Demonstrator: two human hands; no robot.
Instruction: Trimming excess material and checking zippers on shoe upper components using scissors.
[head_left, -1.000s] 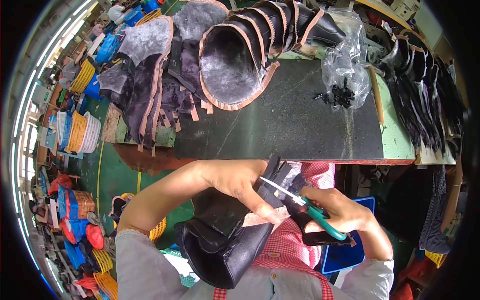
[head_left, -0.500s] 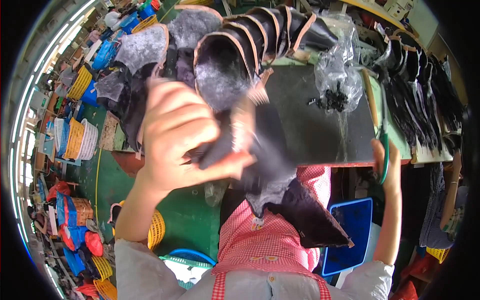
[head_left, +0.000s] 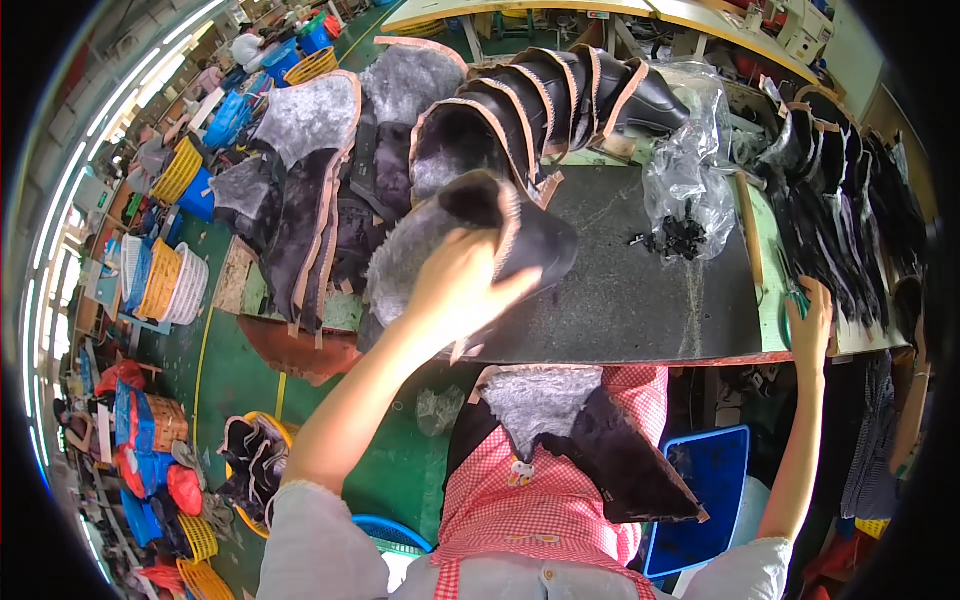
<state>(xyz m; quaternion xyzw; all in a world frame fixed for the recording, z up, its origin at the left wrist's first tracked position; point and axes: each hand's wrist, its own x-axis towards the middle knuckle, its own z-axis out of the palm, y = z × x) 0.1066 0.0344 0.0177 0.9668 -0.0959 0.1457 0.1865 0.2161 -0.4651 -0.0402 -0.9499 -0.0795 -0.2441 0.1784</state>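
Observation:
A black boot upper with grey fleece lining [head_left: 410, 250] rests at the near left part of the dark work mat. My left hand [head_left: 455, 290] is closed on its pinkish edge, the thumb stretched along the black outer side; some fingertips are hidden. Far to the right, at the table's front edge, my right hand [head_left: 812, 318] is closed around the green handle of a pair of scissors [head_left: 797, 300], their blades pointing away from me. Across my lap, over a red checked apron [head_left: 500, 500], lies a fleece-lined cut piece [head_left: 545, 400].
A row of fleece-lined boot uppers [head_left: 540, 90] stands behind the mat [head_left: 620, 290]. More lined pieces [head_left: 310, 110] hang at the left. A clear plastic bag [head_left: 690, 150] with small black bits lies right of centre. Black pieces [head_left: 830, 200] are stacked far right. A blue bin [head_left: 700, 480] stands below.
My left hand has moved away from me and down to the mat with the boot upper, uncovering the piece on my lap. My right hand has shifted slightly right with the scissors.

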